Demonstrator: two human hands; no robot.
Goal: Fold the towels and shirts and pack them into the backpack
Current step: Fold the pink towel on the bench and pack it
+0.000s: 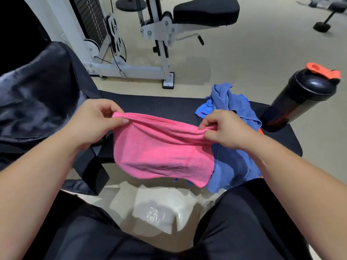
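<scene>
Black shiny backpack [37, 94] sits well left of our fingers, close enough to pack w/o getting up; can't tell if it's unzipped. Padded bench [159, 106] runs under & beyond the fingertips as our folding surface. Pink towel [161, 152] hangs between both hands, top edge pulled taut so the corners line up, prob. mid-fold; the rest drapes below the fingers. Blue pile [231, 109] of unfolded cloth lies just beyond & beneath the right fingers, waiting its turn. Shaker bottle [300, 102] stands further right, out of the way. Left hand [93, 124] pinches the towel's left corner, thumb vs forefinger; right hand [223, 130] pinches the bunched right corner likewise.
</scene>
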